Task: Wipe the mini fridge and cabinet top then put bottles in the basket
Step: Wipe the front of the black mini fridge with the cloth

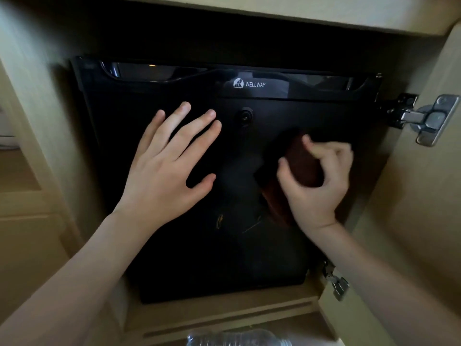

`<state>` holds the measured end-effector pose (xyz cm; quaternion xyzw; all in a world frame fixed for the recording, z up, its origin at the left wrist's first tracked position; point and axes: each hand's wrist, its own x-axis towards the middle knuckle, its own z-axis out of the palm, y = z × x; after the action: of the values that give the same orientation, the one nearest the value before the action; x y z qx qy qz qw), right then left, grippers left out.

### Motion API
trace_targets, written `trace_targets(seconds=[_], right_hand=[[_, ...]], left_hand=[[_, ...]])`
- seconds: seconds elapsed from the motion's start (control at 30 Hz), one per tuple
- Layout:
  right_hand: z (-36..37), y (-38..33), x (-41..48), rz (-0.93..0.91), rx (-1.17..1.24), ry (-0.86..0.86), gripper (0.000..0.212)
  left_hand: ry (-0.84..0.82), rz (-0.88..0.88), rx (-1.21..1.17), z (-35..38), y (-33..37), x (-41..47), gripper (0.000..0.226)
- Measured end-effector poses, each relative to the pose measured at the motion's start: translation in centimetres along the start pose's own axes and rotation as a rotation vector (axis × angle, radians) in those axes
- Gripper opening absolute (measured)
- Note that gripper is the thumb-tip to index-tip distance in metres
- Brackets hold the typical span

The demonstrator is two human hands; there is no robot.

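Observation:
A black mini fridge (224,245) with a white WELLWAY logo sits inside a beige cabinet recess; its door is closed. My left hand (169,161) lies flat on the left half of the door, fingers spread. My right hand (316,181) is closed on a dark reddish-brown cloth (303,166), pressing it against the right half of the door. Part of the cloth hangs below the hand. A clear plastic bottle (237,339) lies at the bottom edge of the view, partly cut off.
The open cabinet door (419,196) stands at the right, with metal hinges (429,118) near the top and bottom. The cabinet frame (37,108) closes in the fridge at left and above. A wooden ledge (224,318) runs below the fridge.

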<state>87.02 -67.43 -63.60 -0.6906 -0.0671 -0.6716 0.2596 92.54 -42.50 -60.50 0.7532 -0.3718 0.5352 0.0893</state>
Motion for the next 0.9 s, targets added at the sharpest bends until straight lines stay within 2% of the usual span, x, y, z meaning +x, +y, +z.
trace_targets(seconds=[0.1,0.3,0.47,0.57,0.8,0.9], right_hand=[[0.2,-0.5,-2.9,-0.094,-0.017,-0.114,0.033],[-1.2,-1.5,-2.3,-0.076,-0.012,-0.273,0.034],[-3.4,-1.1,2.4,0.099,-0.001,-0.052,0.034],[-3.9,0.2,5.3,0.134,-0.026,-0.031,0.033],[-2.0,1.8,1.6,0.016,-0.029,0.046,0.028],[-1.8,2.5,-0.6,-0.049,-0.069,-0.008,0.031]], left_hand=[[0.006,-0.011,-0.005,0.0,0.2,0.1,0.071],[-0.001,-0.021,0.010,-0.3,0.4,0.1,0.071],[-0.017,-0.024,0.009,-0.7,0.5,0.3,0.071],[-0.020,-0.015,0.009,-0.7,0.4,0.2,0.072],[-0.001,-0.020,-0.011,-0.1,0.5,0.0,0.070],[-0.001,-0.023,-0.015,0.0,0.4,0.1,0.070]])
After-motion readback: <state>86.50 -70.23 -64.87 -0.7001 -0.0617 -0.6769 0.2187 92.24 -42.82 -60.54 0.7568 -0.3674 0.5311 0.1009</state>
